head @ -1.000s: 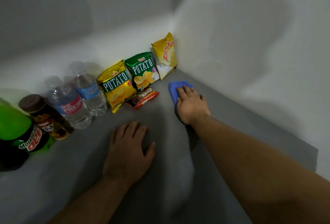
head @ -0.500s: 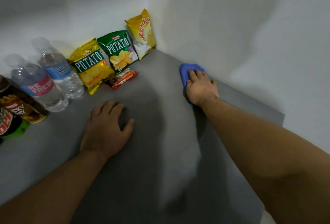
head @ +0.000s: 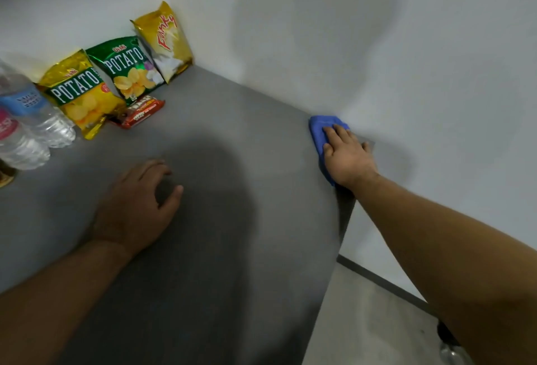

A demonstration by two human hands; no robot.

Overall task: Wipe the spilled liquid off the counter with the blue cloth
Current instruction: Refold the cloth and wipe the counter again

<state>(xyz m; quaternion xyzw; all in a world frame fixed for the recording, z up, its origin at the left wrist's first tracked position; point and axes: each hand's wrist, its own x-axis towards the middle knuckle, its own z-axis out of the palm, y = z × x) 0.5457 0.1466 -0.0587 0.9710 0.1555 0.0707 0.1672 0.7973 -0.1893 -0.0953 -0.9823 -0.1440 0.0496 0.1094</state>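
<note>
The right hand lies flat, fingers straight, pressing the blue cloth onto the grey counter beside the white wall. The palm hides most of the cloth, and only its far and left edges show. Well left of it, the left hand rests on the counter, fingers loosely bent, holding nothing. Beyond that hand, clear plastic water bottles are cut off by the frame edge.

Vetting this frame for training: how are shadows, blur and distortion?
Head view: a broad dark shadow covers the counter by the left hand; a softer one lies on the wall; water bottles at the left edge look smeared; the wide lens bows the counter's right edge; the blue cloth under the right hand reads clearly.
</note>
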